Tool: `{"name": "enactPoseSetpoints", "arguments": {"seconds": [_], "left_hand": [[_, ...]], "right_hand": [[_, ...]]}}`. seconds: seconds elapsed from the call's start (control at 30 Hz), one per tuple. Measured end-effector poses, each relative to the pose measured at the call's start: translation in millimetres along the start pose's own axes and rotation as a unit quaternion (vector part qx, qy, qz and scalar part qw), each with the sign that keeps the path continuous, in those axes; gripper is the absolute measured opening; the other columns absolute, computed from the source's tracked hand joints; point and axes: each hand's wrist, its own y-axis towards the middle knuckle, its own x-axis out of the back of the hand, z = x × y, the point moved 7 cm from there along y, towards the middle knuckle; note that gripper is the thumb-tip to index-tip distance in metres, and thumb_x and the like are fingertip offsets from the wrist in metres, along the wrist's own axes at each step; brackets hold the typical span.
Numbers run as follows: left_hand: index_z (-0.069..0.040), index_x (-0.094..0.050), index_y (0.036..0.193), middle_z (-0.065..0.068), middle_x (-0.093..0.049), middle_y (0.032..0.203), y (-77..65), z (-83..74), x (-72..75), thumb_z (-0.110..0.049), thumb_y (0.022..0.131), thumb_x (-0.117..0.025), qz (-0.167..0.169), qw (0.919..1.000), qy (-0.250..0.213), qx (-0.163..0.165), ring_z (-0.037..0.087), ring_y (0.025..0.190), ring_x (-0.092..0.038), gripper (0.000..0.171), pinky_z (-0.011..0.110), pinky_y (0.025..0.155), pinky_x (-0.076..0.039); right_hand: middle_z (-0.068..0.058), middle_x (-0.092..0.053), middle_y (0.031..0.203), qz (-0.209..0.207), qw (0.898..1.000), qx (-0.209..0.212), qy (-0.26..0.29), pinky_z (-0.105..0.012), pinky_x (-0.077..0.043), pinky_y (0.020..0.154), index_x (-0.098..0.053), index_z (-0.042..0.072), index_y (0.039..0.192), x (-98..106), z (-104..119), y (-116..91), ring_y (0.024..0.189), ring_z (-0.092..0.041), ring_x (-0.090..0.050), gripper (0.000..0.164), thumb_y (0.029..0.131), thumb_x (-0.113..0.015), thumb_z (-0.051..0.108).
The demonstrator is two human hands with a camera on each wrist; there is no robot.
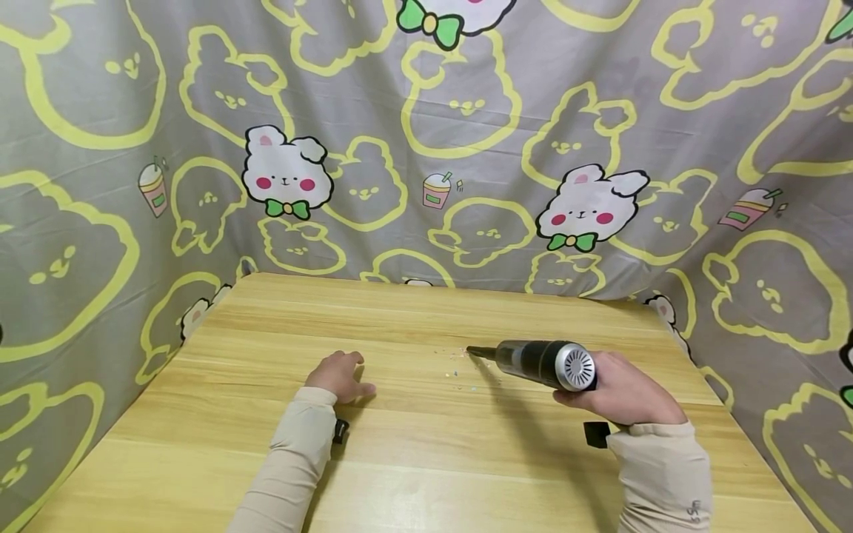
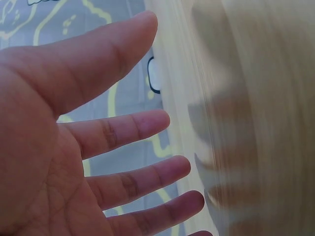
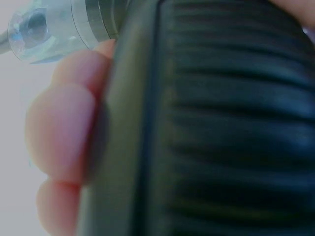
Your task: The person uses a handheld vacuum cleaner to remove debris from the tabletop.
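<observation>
Poised above the pale, wood-grained table (image 1: 426, 444), right of its middle: a black-and-silver, gun-shaped handheld vacuum (image 1: 540, 363) with a clear barrel (image 3: 44, 32) and a narrow dark nozzle (image 1: 481, 352), aimed left and down at a scatter of tiny multicoloured crumbs (image 1: 456, 374). Clamped around its ribbed black handle (image 3: 236, 128), with curled fingers (image 3: 64, 128): the right hand (image 1: 629, 392). Well apart, left of the crumbs and holding nothing: the left hand (image 1: 338, 376), with thumb spread away from loosely extended fingers, close to the table; impossible to tell whether touching. Likewise unclear: any contact between nozzle tip and wood.

Likely moderate in weight and stiff throughout. Best taken by the handle, for ribs likely to resist slipping; not by the barrel, probably smooth plastic, slicker and easier to crack. Expect small wrist turns to swing the tip widely, and crumbs light enough to scatter at a brush.

At the rear, a round silver end cap (image 1: 576, 368) with radiating slots. Behind the table, grey fabric (image 1: 386, 244) in soft folds, printed in yellow and white. On both arms, wrinkled beige sleeves (image 1: 286, 459).
</observation>
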Motion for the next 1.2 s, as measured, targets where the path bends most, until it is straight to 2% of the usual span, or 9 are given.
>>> {"name": "enactPoseSetpoints", "arguments": {"seconds": [0.23, 0.87, 1.2], "left_hand": [[0.001, -0.051, 0.129, 0.029, -0.052, 0.129, 1.2, 4.5, 0.2, -0.031, 0.083, -0.073, 0.004, 0.9999, -0.011, 0.01, 0.046, 0.118, -0.047, 0.06, 0.058, 0.097, -0.043], [0.001, -0.051, 0.129, 0.029, -0.052, 0.129, 0.5, 8.1, 2.1, -0.03, 0.084, -0.073, 0.004, 0.9998, -0.015, 0.015, 0.047, 0.118, -0.046, 0.06, 0.058, 0.097, -0.043], [0.002, -0.051, 0.129, 0.03, -0.051, 0.129, 0.0, 14.3, 4.9, -0.031, 0.083, -0.073, -0.004, 0.9995, -0.025, 0.016, 0.048, 0.119, -0.045, 0.06, 0.059, 0.098, -0.041]], "right_hand": [[0.003, -0.069, 0.081, 0.003, 1.0, 0.001, 0.006, -0.037, -0.052, 0.067, -0.067, 0.012, 0.093, -1.7, 0.3, 0.7, 0.074, -0.01, -0.06, 0.028, 0.074, -0.079, 0.03], [0.0, -0.07, 0.082, 0.006, 1.0, 0.002, 0.008, -0.037, -0.052, 0.066, -0.068, 0.01, 0.093, -3.4, 0.7, 3.7, 0.073, -0.011, -0.061, 0.029, 0.074, -0.079, 0.029], [0.003, -0.069, 0.08, 0.002, 1.0, 0.01, 0.005, -0.035, -0.052, 0.065, -0.068, 0.012, 0.091, -4.8, 1.2, 4.9, 0.071, -0.009, -0.06, 0.026, 0.074, -0.079, 0.029]]}}
